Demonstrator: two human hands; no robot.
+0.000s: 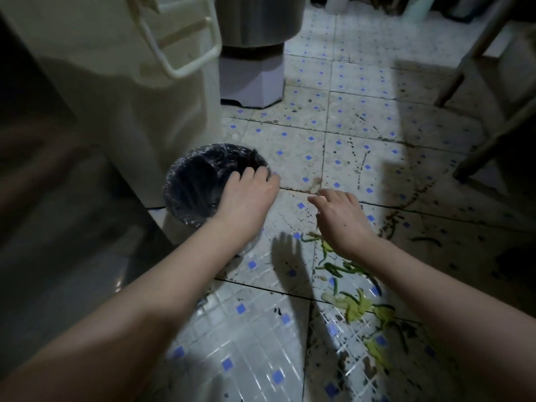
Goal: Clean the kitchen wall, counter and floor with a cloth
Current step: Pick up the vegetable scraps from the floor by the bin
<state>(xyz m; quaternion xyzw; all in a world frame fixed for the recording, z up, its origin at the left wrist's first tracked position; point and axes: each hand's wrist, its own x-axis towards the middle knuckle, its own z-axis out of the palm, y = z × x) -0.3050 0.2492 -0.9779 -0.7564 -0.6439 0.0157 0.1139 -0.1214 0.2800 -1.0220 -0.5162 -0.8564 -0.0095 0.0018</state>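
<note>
No cloth is in view. Green and yellow vegetable scraps (356, 306) lie strewn on the dirty tiled floor (290, 158) at lower right. A small waste bin (185, 181) lined with a clear bag stands on the floor left of centre. My left hand (249, 195) is at the bin's right rim, with fingers curled down over it and into the opening. My right hand (339, 216) hovers over the floor just right of the bin, above the scraps. Its fingertips are drawn together towards the bin, and a thin dark strip seems to hang below them.
A large cream plastic container (116, 82) with a handle stands at the left against the bin. Behind it is a metal drum on a white base (252, 79). Wooden furniture legs (493, 111) cross the right side. Dark specks and streaks cover the tiles.
</note>
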